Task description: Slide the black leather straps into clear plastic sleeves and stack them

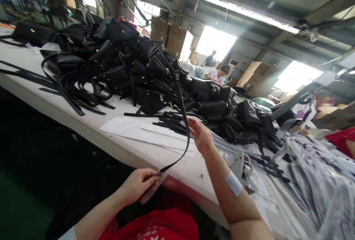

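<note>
My left hand (pixel 140 183) is closed near the table's front edge, pinching the lower end of a long black strap (pixel 182 103) together with a pale, see-through strip (pixel 151 192). From there the strap curves up past my right hand to a metal buckle (pixel 177 77) in front of the piled bags. My right hand (pixel 202 137) reaches over the table, fingers loosely bent and apart. Its fingertips are beside the strap; whether they touch it I cannot tell. Several short black straps (pixel 172 122) lie just left of those fingertips.
Black bags (pixel 149 70) form a long heap along the white table (pixel 44 101). Looped straps (pixel 83 81) lie at the left, white sheets (pixel 144 134) in front. Clear plastic sleeves (pixel 310 184) cover the right side. Another person (pixel 215 73) and cartons (pixel 172 36) are behind.
</note>
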`<action>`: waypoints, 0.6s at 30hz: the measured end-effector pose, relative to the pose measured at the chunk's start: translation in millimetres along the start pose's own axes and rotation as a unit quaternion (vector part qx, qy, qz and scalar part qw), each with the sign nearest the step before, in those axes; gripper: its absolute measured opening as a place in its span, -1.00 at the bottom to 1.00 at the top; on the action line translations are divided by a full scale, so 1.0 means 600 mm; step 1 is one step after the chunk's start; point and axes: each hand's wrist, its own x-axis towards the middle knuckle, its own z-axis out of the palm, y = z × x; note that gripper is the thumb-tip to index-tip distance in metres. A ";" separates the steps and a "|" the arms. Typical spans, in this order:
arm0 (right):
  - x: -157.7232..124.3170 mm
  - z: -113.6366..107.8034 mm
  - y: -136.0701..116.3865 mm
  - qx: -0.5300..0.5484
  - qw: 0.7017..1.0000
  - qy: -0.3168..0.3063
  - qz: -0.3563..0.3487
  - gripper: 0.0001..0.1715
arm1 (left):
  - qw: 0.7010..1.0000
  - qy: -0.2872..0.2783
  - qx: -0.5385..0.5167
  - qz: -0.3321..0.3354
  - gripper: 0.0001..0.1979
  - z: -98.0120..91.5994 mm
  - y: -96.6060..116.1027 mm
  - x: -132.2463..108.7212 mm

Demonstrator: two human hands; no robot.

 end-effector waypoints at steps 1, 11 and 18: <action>-0.001 0.005 -0.008 0.003 1.000 -0.025 0.003 -0.71 | 1.000 0.004 -0.002 0.008 -0.61 -0.004 0.001 0.001; -0.042 0.051 -0.072 0.082 0.996 -0.022 0.012 -0.60 | 0.995 -0.006 -0.076 -0.068 -0.42 0.009 0.010 0.000; -0.030 0.056 -0.062 0.054 0.997 -0.016 -0.057 -0.70 | 0.996 -0.039 -0.073 0.022 -0.52 0.019 0.022 0.008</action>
